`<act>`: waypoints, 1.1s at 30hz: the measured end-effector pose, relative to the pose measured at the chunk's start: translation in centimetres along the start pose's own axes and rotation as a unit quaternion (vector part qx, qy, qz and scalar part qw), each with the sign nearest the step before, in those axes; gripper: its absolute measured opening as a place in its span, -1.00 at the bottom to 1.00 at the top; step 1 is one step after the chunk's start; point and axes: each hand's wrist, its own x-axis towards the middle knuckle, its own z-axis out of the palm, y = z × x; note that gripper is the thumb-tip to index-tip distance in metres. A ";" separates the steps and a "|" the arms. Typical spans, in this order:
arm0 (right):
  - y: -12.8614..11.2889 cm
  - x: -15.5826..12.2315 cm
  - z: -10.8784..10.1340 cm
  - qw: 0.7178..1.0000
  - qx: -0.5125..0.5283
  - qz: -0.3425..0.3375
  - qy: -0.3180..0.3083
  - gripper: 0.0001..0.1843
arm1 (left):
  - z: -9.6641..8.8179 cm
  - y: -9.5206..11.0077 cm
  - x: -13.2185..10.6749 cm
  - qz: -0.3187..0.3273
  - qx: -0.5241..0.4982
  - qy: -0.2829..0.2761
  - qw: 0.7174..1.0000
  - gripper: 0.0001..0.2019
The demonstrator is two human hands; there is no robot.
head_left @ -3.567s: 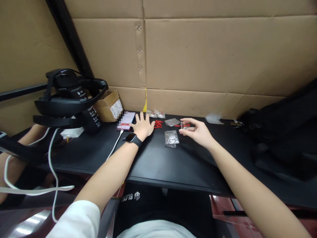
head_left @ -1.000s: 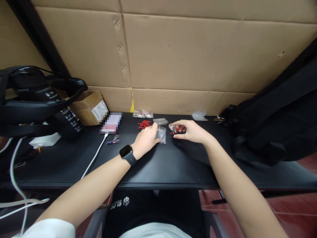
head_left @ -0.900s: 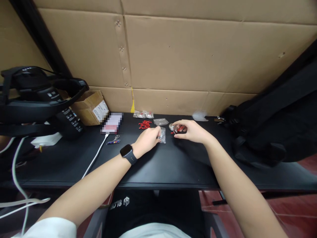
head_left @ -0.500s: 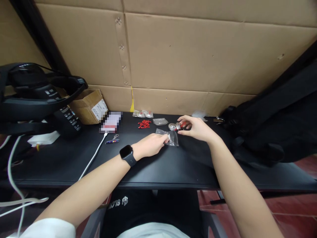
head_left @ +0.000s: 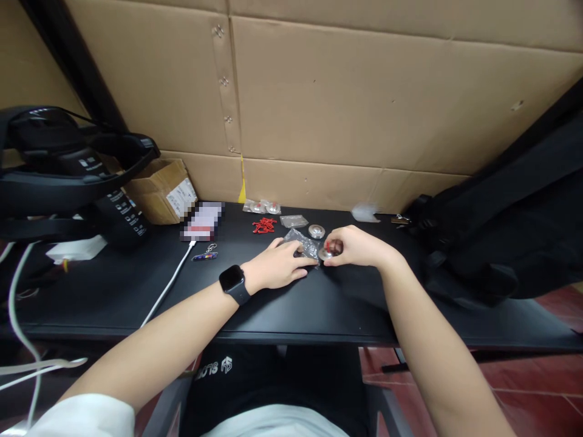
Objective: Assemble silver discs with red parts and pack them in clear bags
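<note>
My left hand (head_left: 281,264), a dark watch on its wrist, lies palm down with fingers spread over a clear plastic bag (head_left: 306,244). Its fingertips touch the crinkled bag. To the right, my right hand (head_left: 357,246) pinches a round silvery metal disc (head_left: 325,254) with a red part on it, beside the bag's right edge. The disc is partly hidden by the fingers. Another round metal disc (head_left: 316,231) lies flat just behind. Further left are a pile of small red pieces (head_left: 265,226) and a flat clear packet (head_left: 294,221).
Bagged discs (head_left: 262,207) lie by the cardboard wall (head_left: 346,97). At left are a phone (head_left: 203,221) with a white cable, a keychain (head_left: 206,256), a cardboard box (head_left: 166,191) and a black headset (head_left: 68,164). A black bag (head_left: 492,230) stands at right, near crumpled plastic (head_left: 365,212).
My right hand has moved toward me with one disc, leaving the other on the table. My left hand's fingers have spread from a pinch, and the plastic bag has shifted and crumpled.
</note>
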 end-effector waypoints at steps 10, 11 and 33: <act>0.0 0.9 1.2 0.999 -0.030 0.014 0.003 -0.75 | 0.3 -0.6 -0.1 -0.002 -0.016 -0.014 1.000 -0.61; -0.3 1.0 1.4 0.999 -0.035 0.015 0.006 -0.73 | 0.3 -0.7 -0.1 -0.002 -0.017 -0.019 1.000 -0.60; -0.8 3.5 4.5 0.982 -0.083 0.040 0.163 -0.70 | -1.6 -1.4 -0.5 -0.017 -0.098 -0.074 0.992 -0.58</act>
